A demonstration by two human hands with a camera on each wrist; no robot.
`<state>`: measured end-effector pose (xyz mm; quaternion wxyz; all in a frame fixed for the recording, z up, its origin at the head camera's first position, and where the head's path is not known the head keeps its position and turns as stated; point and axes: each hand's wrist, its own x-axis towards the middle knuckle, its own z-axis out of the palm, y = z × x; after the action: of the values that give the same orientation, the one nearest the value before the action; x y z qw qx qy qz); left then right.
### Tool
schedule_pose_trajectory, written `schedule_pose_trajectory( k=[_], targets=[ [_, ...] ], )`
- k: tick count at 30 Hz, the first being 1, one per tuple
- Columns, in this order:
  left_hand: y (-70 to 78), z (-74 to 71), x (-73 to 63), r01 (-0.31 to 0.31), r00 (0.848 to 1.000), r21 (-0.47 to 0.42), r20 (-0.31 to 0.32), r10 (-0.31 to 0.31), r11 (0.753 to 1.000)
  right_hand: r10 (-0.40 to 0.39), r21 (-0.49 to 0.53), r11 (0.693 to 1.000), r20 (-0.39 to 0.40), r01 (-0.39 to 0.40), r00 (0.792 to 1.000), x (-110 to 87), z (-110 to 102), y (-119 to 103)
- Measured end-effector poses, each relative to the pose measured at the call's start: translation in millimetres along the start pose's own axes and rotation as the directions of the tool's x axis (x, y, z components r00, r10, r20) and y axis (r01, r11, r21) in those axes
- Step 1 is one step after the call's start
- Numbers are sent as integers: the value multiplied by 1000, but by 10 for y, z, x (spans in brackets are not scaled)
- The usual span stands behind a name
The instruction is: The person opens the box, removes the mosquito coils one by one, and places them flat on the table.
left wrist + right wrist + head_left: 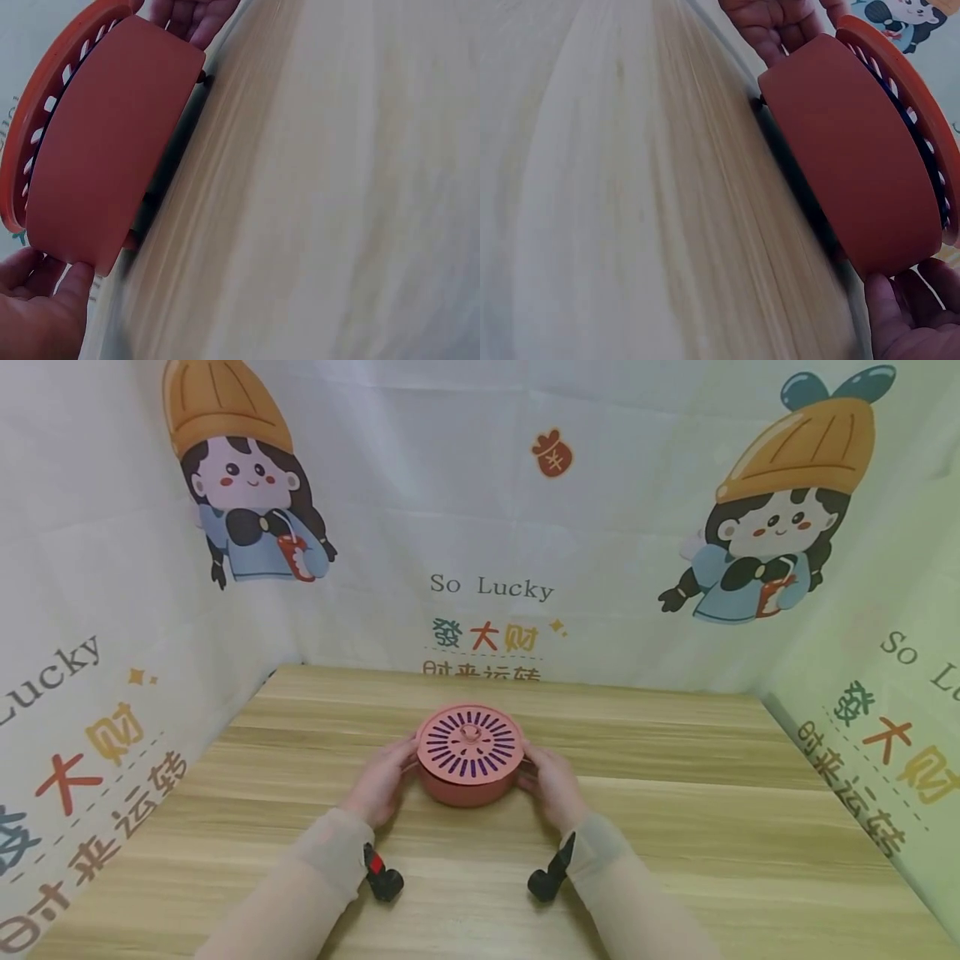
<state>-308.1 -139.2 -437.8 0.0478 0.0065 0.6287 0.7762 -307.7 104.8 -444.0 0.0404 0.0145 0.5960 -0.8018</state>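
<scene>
A round salmon-red lidded box (467, 792) is held between my two hands, toward the far side of the wooden table. Its lid (442, 745) has radiating slots, small seed-shaped holes and a knob in the middle. My left hand (381, 783) grips the box's left side, thumb and fingers at the lower edge in the left wrist view. On the opposite side my right hand (555, 783) holds it likewise. Small feet (130, 240) stick out from the underside, with a dark shadow beneath. The box's inside is hidden under the lid.
The wood-grain table (465, 902) spreads out around the box. White printed curtains (390, 510) with cartoon figures and lettering stand along its back and both sides. A black strap mount (384, 881) sits on each wrist over light sleeves.
</scene>
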Motion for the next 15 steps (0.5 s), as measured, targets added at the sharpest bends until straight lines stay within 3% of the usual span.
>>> schedule_pose_trajectory(
  k=[10,15],
  targets=[
    [-110,300,-91,7,1000,-72,13,-6,997,10,-31,999,-20,-10,1000,-74,-295,-74],
    [-152,419,-170,-6,1000,-57,25,7,998,23,-49,998,-36,-25,999,-122,-400,-106]
  ],
)
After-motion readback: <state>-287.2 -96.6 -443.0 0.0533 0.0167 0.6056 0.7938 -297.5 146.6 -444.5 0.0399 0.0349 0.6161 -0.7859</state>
